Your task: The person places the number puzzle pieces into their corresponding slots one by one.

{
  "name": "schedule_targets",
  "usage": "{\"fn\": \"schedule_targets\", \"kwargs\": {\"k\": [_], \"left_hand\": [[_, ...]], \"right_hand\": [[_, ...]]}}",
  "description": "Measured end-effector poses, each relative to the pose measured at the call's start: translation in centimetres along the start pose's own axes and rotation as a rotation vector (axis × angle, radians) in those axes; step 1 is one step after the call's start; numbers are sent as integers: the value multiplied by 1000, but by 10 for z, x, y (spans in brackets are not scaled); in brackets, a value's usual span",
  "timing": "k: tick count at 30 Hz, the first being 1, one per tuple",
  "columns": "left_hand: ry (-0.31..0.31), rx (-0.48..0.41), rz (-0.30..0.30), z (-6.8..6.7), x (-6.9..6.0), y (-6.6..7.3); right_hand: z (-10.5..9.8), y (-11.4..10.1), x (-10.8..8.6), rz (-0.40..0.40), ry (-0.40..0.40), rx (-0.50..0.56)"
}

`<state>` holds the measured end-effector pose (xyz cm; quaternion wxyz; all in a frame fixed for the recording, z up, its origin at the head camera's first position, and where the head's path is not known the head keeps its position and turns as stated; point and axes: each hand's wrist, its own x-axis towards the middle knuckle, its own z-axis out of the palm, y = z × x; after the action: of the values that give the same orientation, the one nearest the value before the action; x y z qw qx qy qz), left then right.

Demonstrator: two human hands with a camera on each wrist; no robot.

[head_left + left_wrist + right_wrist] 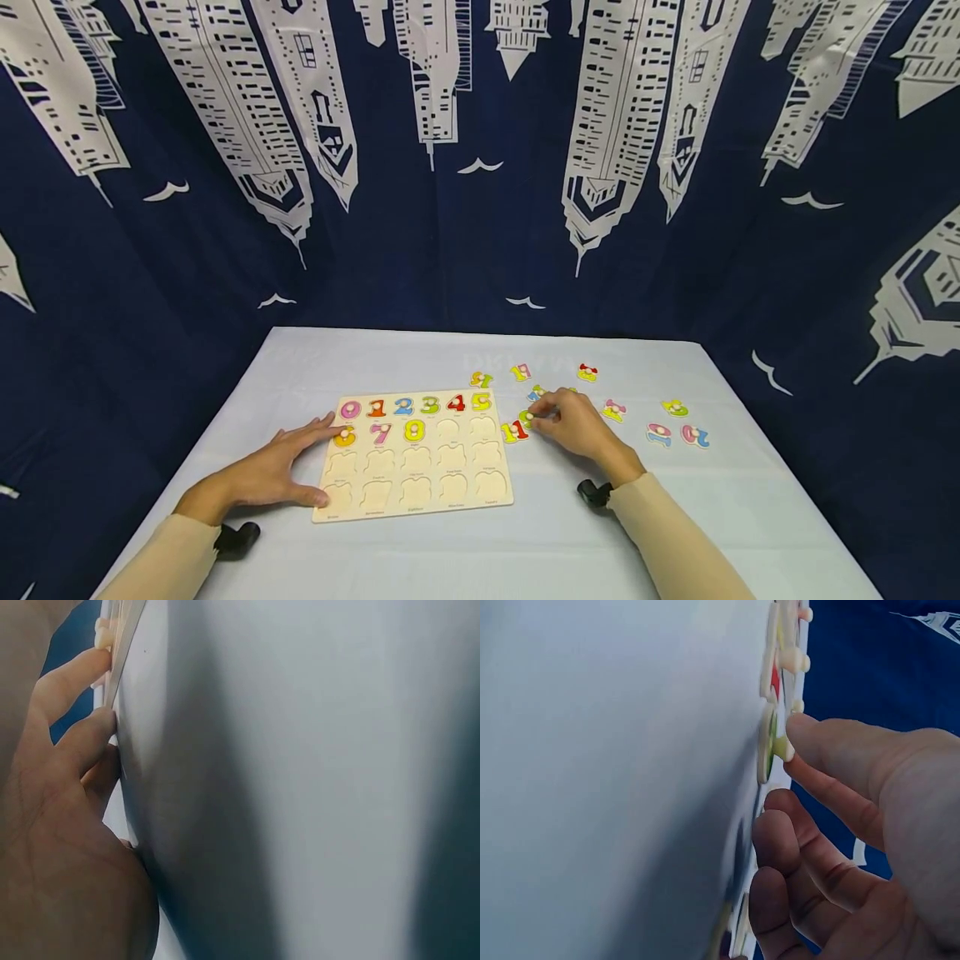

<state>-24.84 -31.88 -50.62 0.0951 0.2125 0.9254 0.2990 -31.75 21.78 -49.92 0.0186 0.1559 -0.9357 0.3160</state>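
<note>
A wooden number puzzle board (431, 482) lies on the table, with coloured numerals from 0 to 8 in its upper rows and bare recesses below. My left hand (270, 467) rests on the board's left side, fingers spread near the yellow 6 (344, 437) and thumb at the lower left corner. Just right of the board, my right hand (573, 423) pinches the knob of a green number piece (767, 746) between thumb and forefinger. Its numeral is partly covered by the fingers. Beside it lies a red and yellow 11 piece (514, 431).
Several loose number pieces lie behind and right of my right hand, among them a pink and blue piece (695, 437), a green and yellow one (675, 407) and a red one (587, 372). A white cloth (555, 542) covers the table; a dark blue patterned curtain (450, 250) hangs behind.
</note>
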Motion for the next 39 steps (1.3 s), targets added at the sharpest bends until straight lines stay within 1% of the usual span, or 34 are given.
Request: {"fn": "schedule_targets", "kwargs": {"k": [5, 10, 14, 17, 21, 24, 26, 28, 31, 34, 36, 39], "left_hand": [[1, -2, 2, -1, 0, 0], [-4, -8, -14, -1, -1, 1], [-9, -18, -25, -2, 0, 3], [-4, -25, -31, -4, -1, 5], [3, -33, -31, -4, -1, 5], [-5, -31, -28, -1, -2, 3], [-10, -26, -30, 1, -2, 3], [-12, -19, -34, 1, -2, 3], [-7, -22, -41, 0, -3, 5], [-1, -29, -47, -2, -2, 6], [-1, -36, -48, -2, -2, 7], [-3, -38, -47, 0, -2, 6]], "right_hand": [[6, -2, 5, 10, 17, -11], [9, -4, 8, 21, 28, -20], [10, -8, 9, 30, 72, -15], [10, -17, 12, 23, 119, -28], [11, -32, 16, 4, 164, -102], [12, -40, 16, 10, 191, -149], [13, -45, 16, 22, 207, -155], [15, -50, 16, 28, 216, -136], [21, -62, 18, 2, 187, -67], [33, -75, 21, -63, 131, 4], [43, -83, 22, -109, 95, 21], [58, -93, 25, -148, 49, 24]]}}
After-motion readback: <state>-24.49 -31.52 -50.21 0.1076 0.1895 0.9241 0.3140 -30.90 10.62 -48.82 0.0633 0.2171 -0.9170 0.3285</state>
